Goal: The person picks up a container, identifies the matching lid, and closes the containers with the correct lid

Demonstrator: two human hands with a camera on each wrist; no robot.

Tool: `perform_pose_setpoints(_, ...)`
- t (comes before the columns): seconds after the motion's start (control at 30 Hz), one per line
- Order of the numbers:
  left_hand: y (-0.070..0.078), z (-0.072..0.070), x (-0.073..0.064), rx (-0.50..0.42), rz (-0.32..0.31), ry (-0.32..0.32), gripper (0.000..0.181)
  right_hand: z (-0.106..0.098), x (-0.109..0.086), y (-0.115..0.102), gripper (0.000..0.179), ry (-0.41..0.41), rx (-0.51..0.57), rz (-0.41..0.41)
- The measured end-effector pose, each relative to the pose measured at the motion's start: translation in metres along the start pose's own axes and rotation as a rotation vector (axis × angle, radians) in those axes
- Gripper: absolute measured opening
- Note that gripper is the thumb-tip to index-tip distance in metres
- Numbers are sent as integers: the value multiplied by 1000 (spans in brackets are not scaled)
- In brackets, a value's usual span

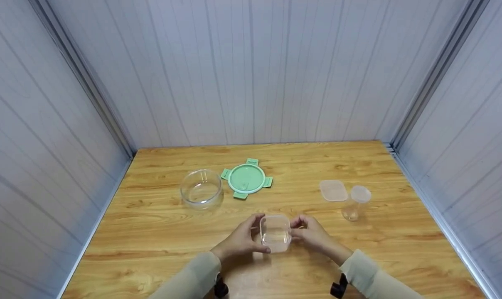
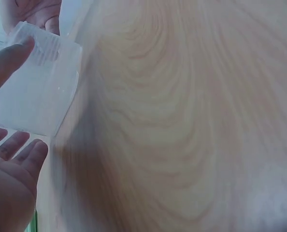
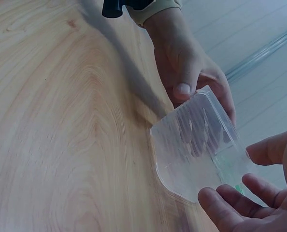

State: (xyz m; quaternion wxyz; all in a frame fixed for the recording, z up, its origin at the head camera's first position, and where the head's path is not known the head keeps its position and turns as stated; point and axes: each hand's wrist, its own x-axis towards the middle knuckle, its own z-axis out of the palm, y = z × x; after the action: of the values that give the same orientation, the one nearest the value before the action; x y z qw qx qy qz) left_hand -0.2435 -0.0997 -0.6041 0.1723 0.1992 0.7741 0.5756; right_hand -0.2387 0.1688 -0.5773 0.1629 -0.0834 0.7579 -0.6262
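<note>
A clear square plastic container is tilted above the table, its mouth facing the head camera. My left hand grips its left side, the thumb near the lower corner and the fingers behind. In the right wrist view, ribbed marks show on the container, with the left hand at its far edge. My right hand is at the container's right side, its loosely bent fingers at the wall; exact contact is hard to tell. A flat translucent square lid lies to the right.
A round glass bowl stands on the left of the wooden table. Beside it lies a green round lid with clip flaps folded out. A small clear cup with a pale lid stands at right. Panel walls enclose the table.
</note>
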Motion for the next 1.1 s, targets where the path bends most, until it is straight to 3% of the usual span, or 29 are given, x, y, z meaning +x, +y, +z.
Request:
perform_pose_setpoints(0.27, -4, 2, 6, 73, 19, 7, 88, 0, 0, 2, 22, -4, 9, 4)
perform_pose_setpoints(0.6, -4, 3, 7, 69, 7, 3, 81, -1, -1, 1, 24, -9, -12, -8)
perform_pose_setpoints(0.87, -4, 2, 7, 66, 4, 1, 80, -10, 2, -4, 26, 31, -91, -21)
perform_pose_setpoints(1.1, -3, 3, 7, 105, 11, 16, 75, -26, 9, -11, 31, 81, -198, -96)
